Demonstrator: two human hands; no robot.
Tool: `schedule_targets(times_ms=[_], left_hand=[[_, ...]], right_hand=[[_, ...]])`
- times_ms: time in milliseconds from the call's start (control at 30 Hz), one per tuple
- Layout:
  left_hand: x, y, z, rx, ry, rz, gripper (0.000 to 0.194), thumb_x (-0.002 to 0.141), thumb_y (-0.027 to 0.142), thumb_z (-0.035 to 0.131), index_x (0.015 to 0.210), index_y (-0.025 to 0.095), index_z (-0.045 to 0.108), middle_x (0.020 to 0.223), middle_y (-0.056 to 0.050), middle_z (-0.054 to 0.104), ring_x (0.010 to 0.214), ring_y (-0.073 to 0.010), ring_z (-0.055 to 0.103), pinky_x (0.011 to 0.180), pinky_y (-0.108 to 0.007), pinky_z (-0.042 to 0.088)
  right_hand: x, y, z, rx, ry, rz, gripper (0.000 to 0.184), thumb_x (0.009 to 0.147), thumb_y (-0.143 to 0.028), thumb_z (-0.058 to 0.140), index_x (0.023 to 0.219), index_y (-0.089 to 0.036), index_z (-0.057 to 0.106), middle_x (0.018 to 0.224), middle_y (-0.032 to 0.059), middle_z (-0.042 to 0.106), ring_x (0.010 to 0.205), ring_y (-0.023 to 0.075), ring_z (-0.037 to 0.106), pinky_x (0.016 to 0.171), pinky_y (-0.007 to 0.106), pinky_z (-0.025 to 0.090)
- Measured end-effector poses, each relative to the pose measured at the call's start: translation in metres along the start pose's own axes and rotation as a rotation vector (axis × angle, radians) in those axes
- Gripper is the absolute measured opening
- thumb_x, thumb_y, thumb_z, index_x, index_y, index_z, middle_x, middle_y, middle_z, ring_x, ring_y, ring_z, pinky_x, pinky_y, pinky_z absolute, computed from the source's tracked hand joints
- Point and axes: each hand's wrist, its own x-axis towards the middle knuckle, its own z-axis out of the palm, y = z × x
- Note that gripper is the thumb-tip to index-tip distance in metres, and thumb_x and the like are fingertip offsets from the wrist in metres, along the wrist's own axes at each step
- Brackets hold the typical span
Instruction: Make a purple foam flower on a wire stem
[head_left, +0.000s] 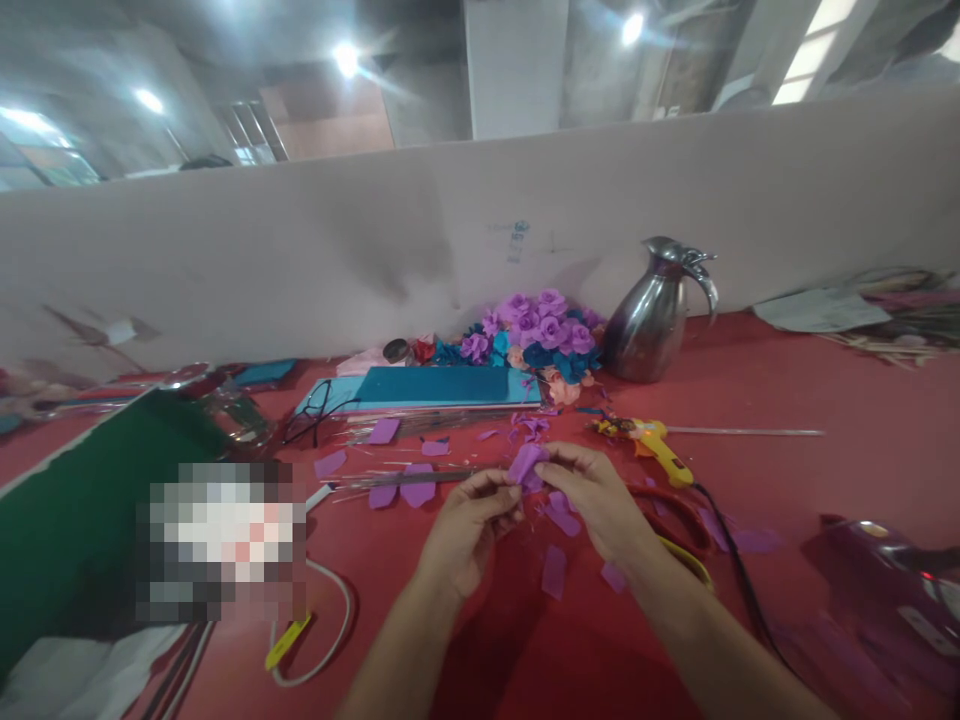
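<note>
Both my hands meet over the red table, pinching a small purple paper piece between them. My left hand grips its lower left side with closed fingers. My right hand holds its right edge, fingers curled. Loose purple paper petals lie scattered on the table under and around my hands. Thin wire stems lie just left of my left hand.
A yellow glue gun with a black cord lies right of my hands. A bunch of purple and blue paper flowers and a steel jug stand at the back wall. Blue sheets lie behind, green sheet at left.
</note>
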Motion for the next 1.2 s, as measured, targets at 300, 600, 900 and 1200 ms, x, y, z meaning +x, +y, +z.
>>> schedule_targets(times_ms=[300, 600, 900, 1200], left_hand=[[0.001, 0.000, -0.001, -0.001, 0.002, -0.009, 0.028, 0.049, 0.014, 0.085, 0.070, 0.014, 0.066, 0.059, 0.002, 0.063, 0.050, -0.0073, 0.056, 0.052, -0.019, 0.039], [-0.004, 0.004, 0.001, -0.004, -0.069, -0.011, 0.027, 0.055, 0.015, 0.083, 0.076, 0.014, 0.066, 0.064, 0.002, 0.062, 0.055, -0.0081, 0.057, 0.055, -0.019, 0.041], [-0.004, 0.007, 0.006, -0.260, 0.049, 0.033, 0.033, 0.047, 0.013, 0.087, 0.071, 0.015, 0.064, 0.067, 0.002, 0.063, 0.059, -0.0081, 0.057, 0.057, -0.019, 0.044], [-0.005, 0.006, 0.006, -0.288, 0.045, -0.012, 0.033, 0.047, 0.016, 0.088, 0.070, 0.016, 0.064, 0.067, 0.004, 0.063, 0.061, -0.0087, 0.057, 0.061, -0.022, 0.045]], right_hand=[[-0.002, -0.003, 0.001, -0.016, -0.057, -0.008, 0.014, 0.065, -0.032, 0.071, 0.075, -0.021, 0.073, 0.072, 0.0015, 0.070, 0.071, 0.0173, 0.062, 0.072, 0.029, 0.046], [-0.002, -0.006, 0.001, -0.010, -0.027, -0.011, 0.020, 0.063, -0.038, 0.074, 0.071, -0.020, 0.070, 0.070, 0.0013, 0.068, 0.068, 0.0169, 0.060, 0.071, 0.030, 0.047], [-0.009, 0.015, 0.016, -0.053, 0.034, -0.031, 0.013, 0.067, -0.026, 0.067, 0.079, -0.021, 0.065, 0.079, 0.0013, 0.068, 0.075, 0.0179, 0.061, 0.069, 0.029, 0.047], [-0.011, 0.025, 0.022, -0.296, -0.073, -0.115, 0.020, 0.082, -0.031, 0.056, 0.083, -0.022, 0.074, 0.075, 0.0018, 0.072, 0.068, 0.0184, 0.064, 0.067, 0.030, 0.047]])
